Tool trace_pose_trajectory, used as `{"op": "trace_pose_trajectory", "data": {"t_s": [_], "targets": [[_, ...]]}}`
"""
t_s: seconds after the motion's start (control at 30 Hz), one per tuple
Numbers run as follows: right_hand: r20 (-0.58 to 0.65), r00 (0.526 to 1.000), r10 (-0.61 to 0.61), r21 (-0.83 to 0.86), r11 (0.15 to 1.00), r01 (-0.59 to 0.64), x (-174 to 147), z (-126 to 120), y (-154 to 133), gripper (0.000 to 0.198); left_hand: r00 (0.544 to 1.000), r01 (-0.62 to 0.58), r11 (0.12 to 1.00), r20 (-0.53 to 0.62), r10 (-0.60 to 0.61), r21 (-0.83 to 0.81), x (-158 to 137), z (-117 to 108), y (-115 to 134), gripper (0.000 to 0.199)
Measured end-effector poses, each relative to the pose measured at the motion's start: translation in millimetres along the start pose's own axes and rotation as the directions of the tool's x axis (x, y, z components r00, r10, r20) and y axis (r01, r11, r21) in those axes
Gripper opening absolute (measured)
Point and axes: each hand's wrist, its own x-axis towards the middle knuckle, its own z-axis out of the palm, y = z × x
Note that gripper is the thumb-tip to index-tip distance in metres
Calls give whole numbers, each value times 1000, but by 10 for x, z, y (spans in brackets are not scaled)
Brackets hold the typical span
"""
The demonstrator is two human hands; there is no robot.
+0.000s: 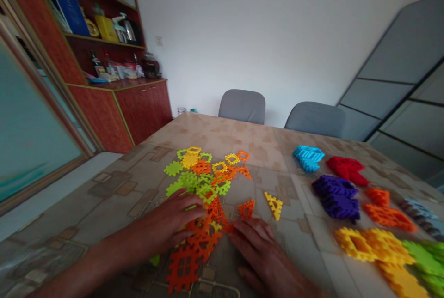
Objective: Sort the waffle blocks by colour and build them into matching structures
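A loose heap of flat, toothed plastic pieces in orange, yellow and lime green (215,210) lies at the lower centre of the frame, on the brown-patterned worktop (243,136). Over its near part the left hand (182,217) rests with loosely bent fingers, the thumb parted from them. At the heap's right edge, the right hand (256,247) has its fingers bent close together by a small orange plastic piece (228,228); whether it pinches that piece, I can't tell from here. I'd judge the step in hand to be handling single pieces; the next move calls for a fingertip under a thin edge, without dragging overlapping neighbours.

Just beyond the right hand lie an openwork orange plastic triangle (246,209) and a yellow one (274,205).

Toward the right stand stacks grouped by colour, among them light blue (308,157) and purple plastic ones (336,198). The lime green stack (426,261) is cut off at lower right; a greyish one above it is blurred. The left hand hides the pieces beneath it.
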Motion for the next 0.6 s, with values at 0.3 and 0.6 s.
{"op": "trace_pose_trajectory", "data": {"t_s": [0.3, 0.6], "targets": [[-103, 932, -347, -255, 915, 313, 134, 124, -54, 51, 989, -113, 985, 79, 124, -130, 112, -51, 127, 61], [-133, 962, -240, -141, 965, 221, 159, 44, -104, 42, 987, -131, 976, 70, 144, -172, 74, -27, 43, 62]]}}
